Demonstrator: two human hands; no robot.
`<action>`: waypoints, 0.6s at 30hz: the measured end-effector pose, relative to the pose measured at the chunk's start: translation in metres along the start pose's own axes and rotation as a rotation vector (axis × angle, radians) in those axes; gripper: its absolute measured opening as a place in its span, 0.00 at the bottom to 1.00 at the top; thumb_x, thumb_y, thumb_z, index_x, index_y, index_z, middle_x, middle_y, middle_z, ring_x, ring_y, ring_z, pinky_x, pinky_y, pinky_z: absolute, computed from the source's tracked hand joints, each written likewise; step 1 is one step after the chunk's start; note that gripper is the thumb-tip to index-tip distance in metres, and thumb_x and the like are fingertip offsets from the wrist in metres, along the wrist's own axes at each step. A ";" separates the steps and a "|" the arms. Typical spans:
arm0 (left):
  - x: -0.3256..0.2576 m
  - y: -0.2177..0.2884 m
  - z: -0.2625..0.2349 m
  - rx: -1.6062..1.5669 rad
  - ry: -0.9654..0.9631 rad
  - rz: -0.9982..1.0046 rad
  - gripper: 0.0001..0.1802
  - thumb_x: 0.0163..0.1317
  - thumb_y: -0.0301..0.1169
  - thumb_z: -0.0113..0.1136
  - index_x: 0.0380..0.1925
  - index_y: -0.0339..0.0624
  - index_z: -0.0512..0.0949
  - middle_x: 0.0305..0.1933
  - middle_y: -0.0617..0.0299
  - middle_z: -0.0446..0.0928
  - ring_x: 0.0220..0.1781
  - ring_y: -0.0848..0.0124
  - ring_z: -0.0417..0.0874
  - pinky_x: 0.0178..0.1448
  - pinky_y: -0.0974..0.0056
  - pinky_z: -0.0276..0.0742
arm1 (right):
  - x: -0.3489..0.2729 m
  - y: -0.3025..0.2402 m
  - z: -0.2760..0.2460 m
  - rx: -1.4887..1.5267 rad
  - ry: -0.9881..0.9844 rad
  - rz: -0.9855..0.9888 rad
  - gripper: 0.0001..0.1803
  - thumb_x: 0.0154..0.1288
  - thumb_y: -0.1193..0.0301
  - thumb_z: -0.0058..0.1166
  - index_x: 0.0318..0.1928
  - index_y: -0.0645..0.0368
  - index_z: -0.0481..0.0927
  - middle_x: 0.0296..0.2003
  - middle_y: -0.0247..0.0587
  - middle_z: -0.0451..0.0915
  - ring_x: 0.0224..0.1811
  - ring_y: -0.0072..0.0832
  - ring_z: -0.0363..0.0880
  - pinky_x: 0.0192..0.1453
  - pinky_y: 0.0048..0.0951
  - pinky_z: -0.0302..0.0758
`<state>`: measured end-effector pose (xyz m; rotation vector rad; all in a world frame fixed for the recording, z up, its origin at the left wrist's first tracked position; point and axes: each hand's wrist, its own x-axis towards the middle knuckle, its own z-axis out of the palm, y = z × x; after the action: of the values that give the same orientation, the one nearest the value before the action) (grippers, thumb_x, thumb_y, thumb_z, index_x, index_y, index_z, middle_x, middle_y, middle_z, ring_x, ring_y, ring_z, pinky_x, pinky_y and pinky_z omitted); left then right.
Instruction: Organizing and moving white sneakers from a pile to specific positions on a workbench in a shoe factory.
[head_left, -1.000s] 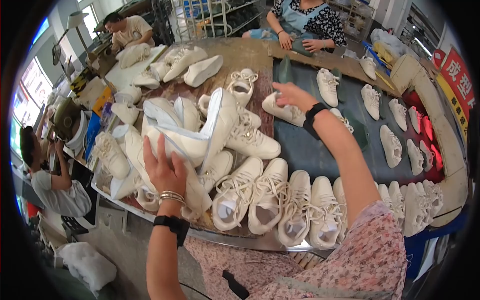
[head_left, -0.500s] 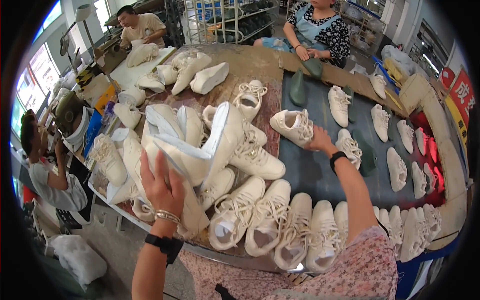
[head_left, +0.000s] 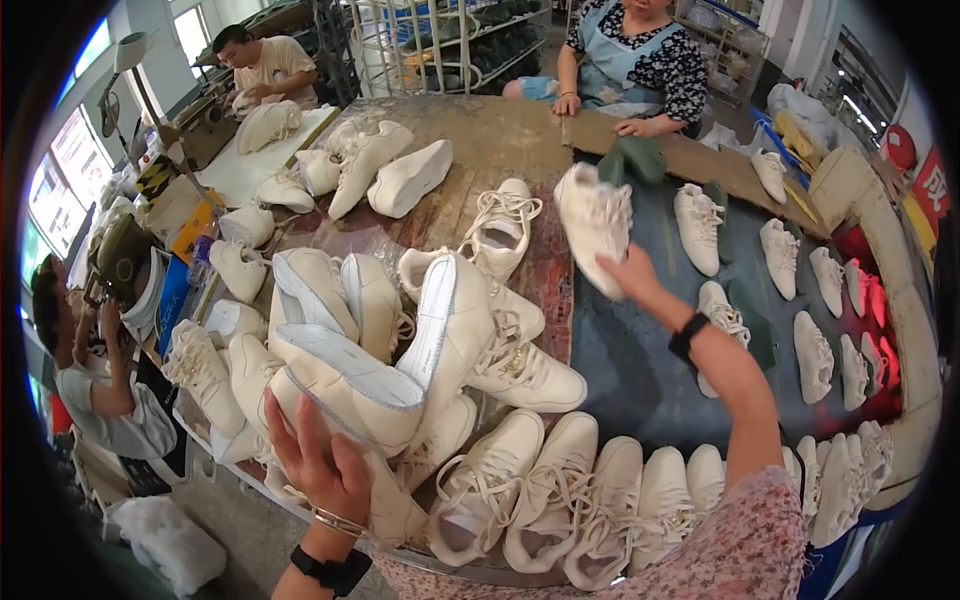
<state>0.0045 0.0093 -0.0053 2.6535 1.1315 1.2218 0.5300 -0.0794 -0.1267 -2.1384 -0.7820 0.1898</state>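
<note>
My right hand [head_left: 632, 274] is closed on a cream lace-up sneaker [head_left: 594, 225] by its heel end, toe pointing away. The shoe is held above the dark conveyor belt [head_left: 640, 400]. At the lower left, my left hand [head_left: 325, 462] lies with its fingers stretched out against a pile of cream sneakers [head_left: 345, 365], several on their sides with pale soles showing. It grips nothing that I can see. Along the near edge stands a row of laced sneakers [head_left: 490, 470], partly behind my right forearm.
Sneakers stand along the belt toward a red-lit opening [head_left: 875, 330] at the right. Green shoe lasts [head_left: 635, 160] lie at the belt's far end. A person in a blue apron [head_left: 630, 60] sits across the table, one hand near a last. Two other people work at the left.
My right hand has raised the sneaker off the belt and swung its toe away from me. The person opposite has moved their hands apart. The whole view has shifted slightly.
</note>
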 end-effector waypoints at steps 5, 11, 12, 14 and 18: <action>-0.003 -0.003 0.002 -0.016 0.015 0.003 0.29 0.66 0.28 0.45 0.67 0.31 0.67 0.77 0.35 0.53 0.77 0.39 0.59 0.76 0.47 0.59 | 0.118 -0.031 0.025 -0.339 0.288 0.077 0.42 0.52 0.41 0.67 0.58 0.61 0.77 0.53 0.61 0.80 0.59 0.50 0.78 0.60 0.48 0.75; -0.002 -0.002 0.005 -0.043 0.018 0.040 0.29 0.65 0.26 0.45 0.67 0.31 0.67 0.77 0.34 0.53 0.77 0.38 0.59 0.76 0.47 0.58 | 0.128 0.006 0.044 -0.606 -0.259 -0.061 0.33 0.54 0.52 0.63 0.55 0.62 0.81 0.56 0.58 0.79 0.60 0.52 0.77 0.63 0.47 0.74; 0.000 0.000 0.008 -0.062 0.018 0.041 0.29 0.65 0.26 0.45 0.67 0.31 0.67 0.77 0.34 0.53 0.77 0.38 0.59 0.76 0.47 0.58 | 0.128 0.015 0.031 -0.624 -0.249 -0.064 0.33 0.55 0.51 0.62 0.53 0.63 0.82 0.56 0.59 0.79 0.59 0.52 0.78 0.61 0.48 0.75; -0.001 -0.002 0.007 -0.031 0.012 0.036 0.29 0.65 0.25 0.44 0.67 0.30 0.67 0.77 0.34 0.53 0.76 0.38 0.60 0.76 0.46 0.58 | 0.109 -0.017 0.045 -0.520 -0.151 -0.088 0.31 0.58 0.50 0.57 0.50 0.65 0.84 0.52 0.60 0.81 0.55 0.53 0.81 0.56 0.48 0.78; -0.005 -0.009 -0.002 0.034 0.040 0.020 0.28 0.66 0.25 0.45 0.67 0.31 0.67 0.77 0.36 0.54 0.77 0.41 0.60 0.76 0.49 0.58 | 0.036 -0.129 0.074 0.165 -0.586 0.154 0.46 0.62 0.42 0.59 0.68 0.65 0.65 0.52 0.55 0.79 0.42 0.42 0.86 0.29 0.40 0.86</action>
<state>-0.0040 0.0127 -0.0099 2.6832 1.1435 1.2761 0.4697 0.0503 -0.0720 -1.9972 -0.8857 0.9598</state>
